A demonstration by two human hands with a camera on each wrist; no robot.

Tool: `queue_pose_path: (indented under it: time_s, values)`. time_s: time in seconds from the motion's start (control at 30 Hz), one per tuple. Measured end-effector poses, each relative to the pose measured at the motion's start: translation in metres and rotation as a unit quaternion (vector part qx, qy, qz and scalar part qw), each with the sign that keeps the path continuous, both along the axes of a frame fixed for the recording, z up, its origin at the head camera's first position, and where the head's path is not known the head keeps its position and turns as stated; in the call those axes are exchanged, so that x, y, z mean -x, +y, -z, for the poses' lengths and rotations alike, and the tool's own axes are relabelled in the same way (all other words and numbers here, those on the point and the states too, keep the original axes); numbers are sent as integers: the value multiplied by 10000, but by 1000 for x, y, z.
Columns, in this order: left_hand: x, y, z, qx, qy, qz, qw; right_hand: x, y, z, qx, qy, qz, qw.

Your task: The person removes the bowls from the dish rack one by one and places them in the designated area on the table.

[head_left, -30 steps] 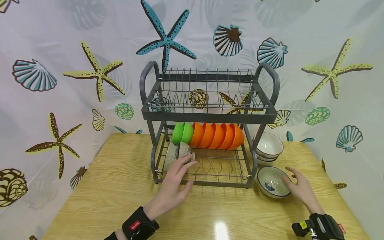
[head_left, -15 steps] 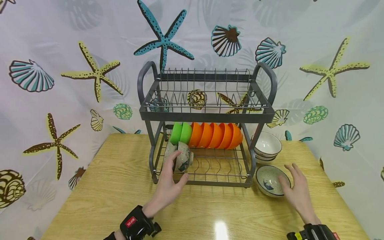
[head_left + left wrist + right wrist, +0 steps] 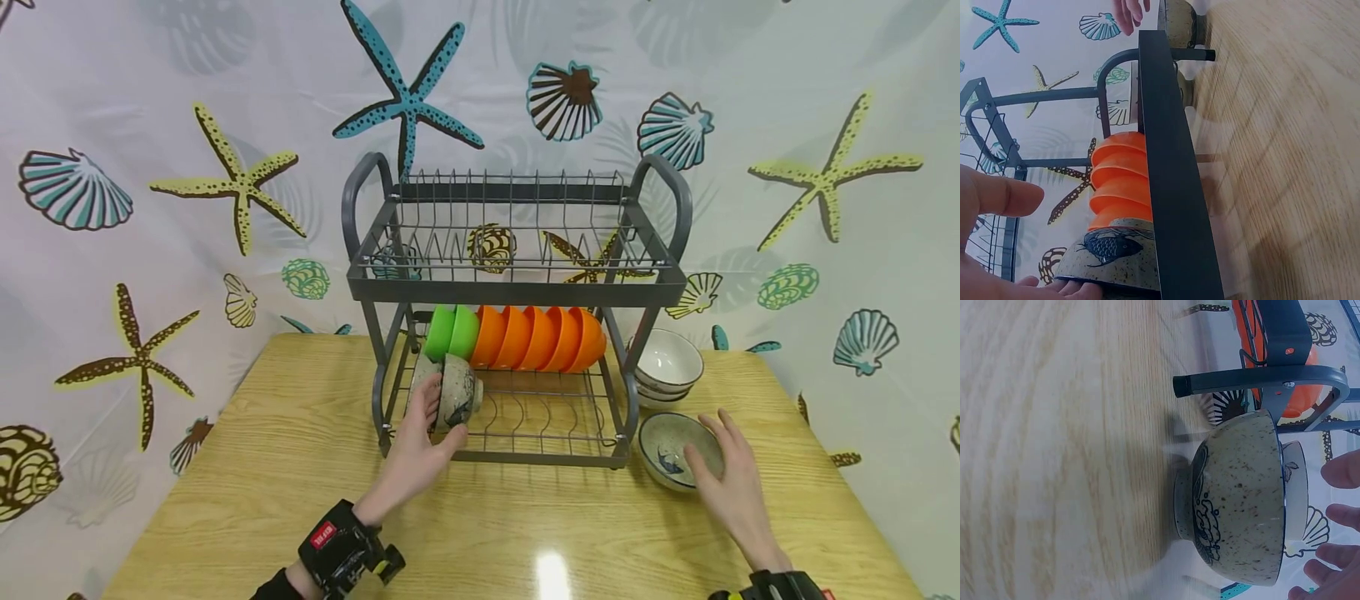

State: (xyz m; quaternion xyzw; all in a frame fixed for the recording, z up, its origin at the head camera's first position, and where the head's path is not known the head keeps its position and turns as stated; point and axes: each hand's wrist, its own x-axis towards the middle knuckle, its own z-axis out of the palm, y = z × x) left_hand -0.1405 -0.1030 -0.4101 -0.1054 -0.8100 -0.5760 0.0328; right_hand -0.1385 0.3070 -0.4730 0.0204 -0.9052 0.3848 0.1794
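My left hand [image 3: 412, 457] is at the lower left of the dish rack, fingers at the rim side of a speckled bowl [image 3: 460, 393] standing on its side. Its thumb is spread away from that bowl. In the left wrist view the fingertips [image 3: 1088, 292] seem to touch the rim of the fish-patterned bowl [image 3: 1119, 256]. A second speckled bowl [image 3: 422, 379] stands just left of it, partly hidden. Above another speckled bowl [image 3: 678, 450], upright on the table, hovers my right hand [image 3: 729, 487], thumb over the bowl's mouth. The right wrist view shows its fingers apart from the bowl's rim.
The two-tier dish rack [image 3: 517, 292] stands against a patterned cloth. Green bowls [image 3: 452, 333] and several orange bowls [image 3: 540, 340] line the lower tier's back. Stacked white bowls [image 3: 669, 362] sit behind its right leg. The wooden table [image 3: 480, 533] extends in front.
My left hand has drawn back left from the front of the speckled bowl, its fingers now by the rim. My right hand has shifted left over the table bowl. The view has moved slightly.
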Motion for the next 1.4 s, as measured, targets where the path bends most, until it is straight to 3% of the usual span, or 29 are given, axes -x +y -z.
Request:
queue_pose_path:
  time_s: [0.37, 0.8, 1.1, 1.4]
  values:
    - [11, -2, -1, 26, -68, -23, 10000, -2, -2, 1, 13, -45, 51, 10000]
    - [22, 0, -8, 264, -280, -397, 9985, -1, -2, 5, 88, 131, 40, 9999]
    - [28, 0, -10, 491, -81, -548, 9973, -1, -1, 5, 77, 142, 92, 9998]
    - [31, 3, -2, 509, 232, -892, 9944, 1, -1, 6, 71, 174, 73, 9998]
